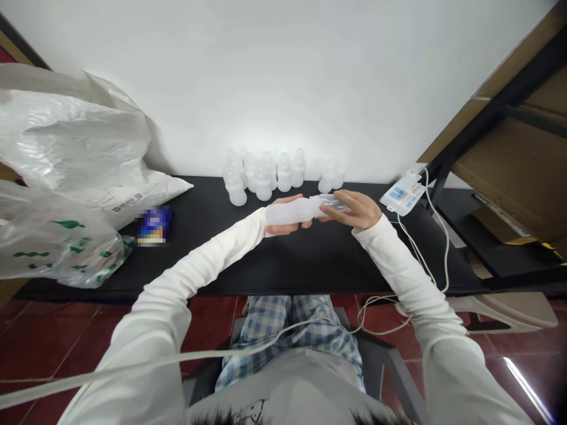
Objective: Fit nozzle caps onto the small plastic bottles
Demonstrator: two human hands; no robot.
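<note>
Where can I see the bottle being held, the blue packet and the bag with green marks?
Bottle (290, 213): head view, on its milky white body.
Blue packet (156, 223): head view, on its upward face.
Bag with green marks (62, 243): head view, on its see-through side.

Mid-view, the left hand grips a white bottle on its side, its clear cap pointing to 3 o'clock within the right hand's fingers. Beyond, spread from 10 to 2 o'clock, similar bottles stand on the black worktop. At 9 o'clock a blue packet lies near a clear bag and a white bag. At 3 o'clock lies a white device beside a cable.
</note>
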